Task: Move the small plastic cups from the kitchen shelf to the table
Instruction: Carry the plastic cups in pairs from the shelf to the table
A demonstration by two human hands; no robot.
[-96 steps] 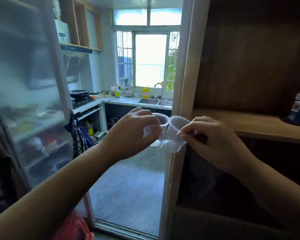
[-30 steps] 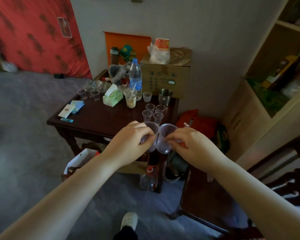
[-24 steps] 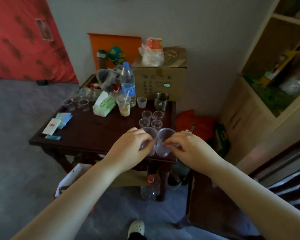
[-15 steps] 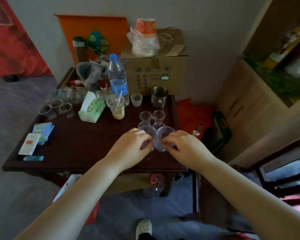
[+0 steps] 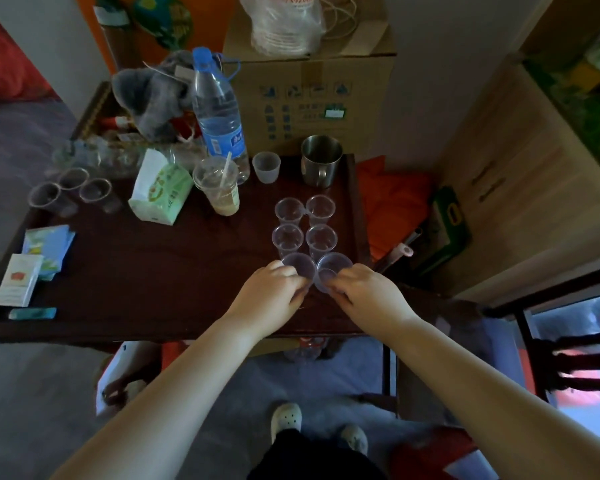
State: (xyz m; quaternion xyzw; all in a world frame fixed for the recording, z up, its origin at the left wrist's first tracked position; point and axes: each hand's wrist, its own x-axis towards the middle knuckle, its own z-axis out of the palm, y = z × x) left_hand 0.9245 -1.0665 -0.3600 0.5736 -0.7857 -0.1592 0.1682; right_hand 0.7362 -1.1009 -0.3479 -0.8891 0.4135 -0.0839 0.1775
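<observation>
My left hand [image 5: 269, 296] grips a small clear plastic cup [image 5: 300, 265], and my right hand [image 5: 364, 292] grips a second one [image 5: 331, 268]. Both cups are upright, side by side, low over the dark wooden table [image 5: 146, 271], just in front of several clear cups [image 5: 305, 223] standing in two rows. Whether the held cups touch the tabletop I cannot tell.
Further back stand a water bottle [image 5: 219, 116], a drink cup with a straw [image 5: 217, 185], a steel mug [image 5: 321, 161], a tissue pack [image 5: 160, 188] and three more cups [image 5: 71, 190] at left. A cardboard box [image 5: 309, 88] sits behind; a chair [image 5: 568, 351] is at right.
I have walked from the kitchen shelf to the table with a cup in each hand. In the last half second both hands lowered the cups toward the tabletop behind the rows.
</observation>
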